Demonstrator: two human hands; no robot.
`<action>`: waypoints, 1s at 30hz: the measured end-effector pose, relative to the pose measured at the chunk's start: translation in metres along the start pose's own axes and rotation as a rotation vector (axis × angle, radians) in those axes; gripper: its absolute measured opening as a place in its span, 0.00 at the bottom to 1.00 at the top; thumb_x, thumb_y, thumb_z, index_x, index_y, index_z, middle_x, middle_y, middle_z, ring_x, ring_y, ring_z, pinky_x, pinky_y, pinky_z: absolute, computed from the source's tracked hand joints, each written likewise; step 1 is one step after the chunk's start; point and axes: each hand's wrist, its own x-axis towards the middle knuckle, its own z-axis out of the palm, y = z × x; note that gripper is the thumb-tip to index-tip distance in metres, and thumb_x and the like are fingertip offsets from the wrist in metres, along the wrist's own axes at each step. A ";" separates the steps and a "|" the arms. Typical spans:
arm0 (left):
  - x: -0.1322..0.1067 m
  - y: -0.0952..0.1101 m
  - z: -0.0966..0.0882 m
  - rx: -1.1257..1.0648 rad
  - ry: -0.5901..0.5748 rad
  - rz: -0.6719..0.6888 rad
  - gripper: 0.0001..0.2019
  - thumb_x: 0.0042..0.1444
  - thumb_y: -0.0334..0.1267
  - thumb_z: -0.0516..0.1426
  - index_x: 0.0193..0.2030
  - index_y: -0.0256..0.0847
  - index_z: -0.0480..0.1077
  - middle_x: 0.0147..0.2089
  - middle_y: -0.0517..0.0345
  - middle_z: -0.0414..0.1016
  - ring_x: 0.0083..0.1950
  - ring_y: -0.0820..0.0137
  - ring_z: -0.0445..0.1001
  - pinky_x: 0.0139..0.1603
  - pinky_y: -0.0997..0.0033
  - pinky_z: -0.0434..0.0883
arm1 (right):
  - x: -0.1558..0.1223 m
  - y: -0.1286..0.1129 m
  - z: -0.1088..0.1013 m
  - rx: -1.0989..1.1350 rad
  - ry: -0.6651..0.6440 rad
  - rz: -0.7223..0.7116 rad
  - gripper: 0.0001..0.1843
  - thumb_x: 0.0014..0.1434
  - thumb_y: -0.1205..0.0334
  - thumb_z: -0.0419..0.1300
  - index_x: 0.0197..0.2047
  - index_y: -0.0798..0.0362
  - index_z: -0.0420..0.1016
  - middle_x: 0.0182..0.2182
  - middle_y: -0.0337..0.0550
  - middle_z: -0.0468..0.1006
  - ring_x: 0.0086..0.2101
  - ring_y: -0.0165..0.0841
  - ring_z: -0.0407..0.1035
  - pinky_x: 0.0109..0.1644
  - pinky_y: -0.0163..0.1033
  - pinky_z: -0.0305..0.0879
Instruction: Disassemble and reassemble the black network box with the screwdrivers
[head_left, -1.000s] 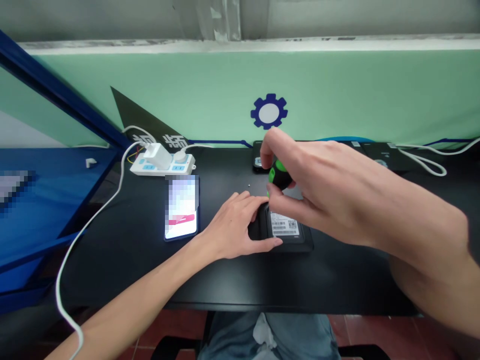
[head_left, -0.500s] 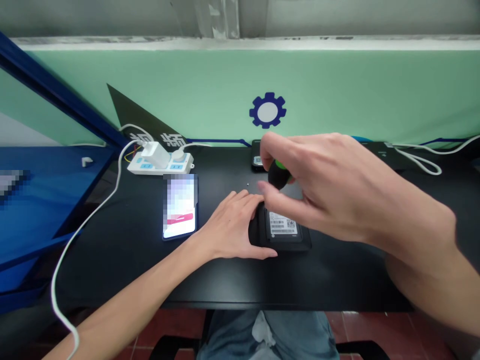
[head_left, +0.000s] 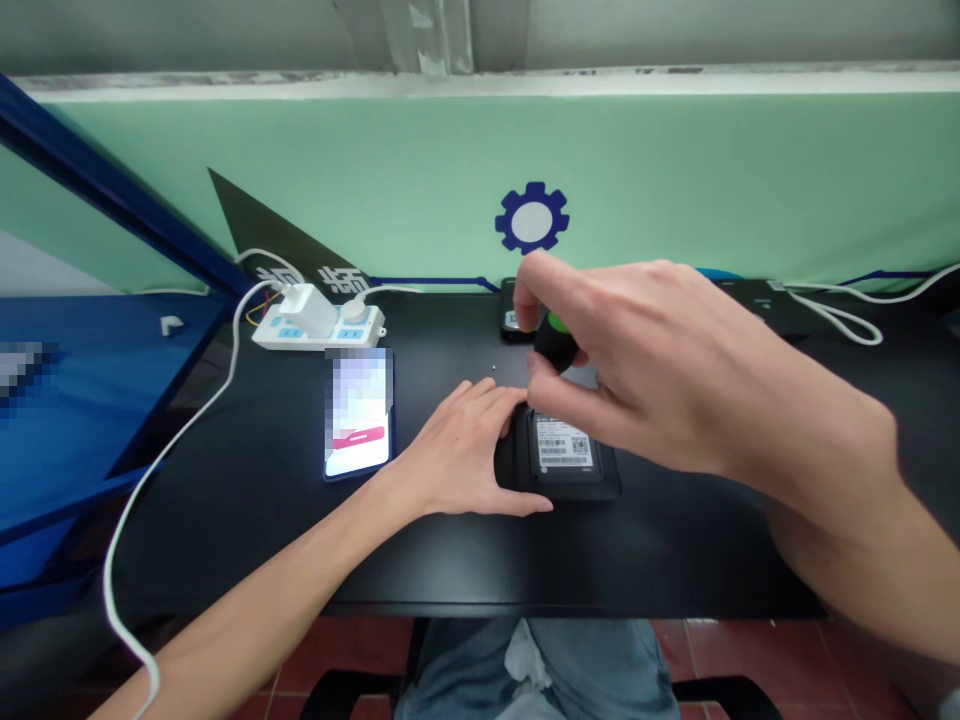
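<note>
On the black table lies a black box-like device (head_left: 609, 478) with a white printed label (head_left: 564, 446) on its upper face. My left hand (head_left: 469, 450) grips its left side, thumb along the near edge and fingers at the far edge. Above the device's far side, my right hand (head_left: 622, 350) is closed around a screwdriver with a black and green handle (head_left: 553, 347). The screwdriver's tip is hidden behind the hand. A tiny metallic piece, probably a screw (head_left: 493, 367), rests on the table beyond my left fingers.
A phone with a lit screen (head_left: 360, 420) lies left of my left hand. Behind it sits a white power strip (head_left: 319, 330) with plugs; its white cable (head_left: 124, 520) hangs at the left. Another dark device (head_left: 514, 315) and a dark box (head_left: 757, 305) with a cable stand along the wall.
My right hand has turned slightly with the screwdriver; its thumb has shifted a little on the handle. My left hand and the device stay in place, while the view has shifted slightly.
</note>
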 end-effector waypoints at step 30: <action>0.000 -0.016 0.014 0.055 0.225 0.061 0.13 0.84 0.41 0.53 0.63 0.42 0.76 0.54 0.47 0.87 0.57 0.51 0.84 0.59 0.47 0.83 | 0.003 0.001 0.003 -0.036 0.014 0.014 0.10 0.74 0.57 0.58 0.53 0.51 0.74 0.27 0.38 0.71 0.25 0.35 0.59 0.36 0.47 0.52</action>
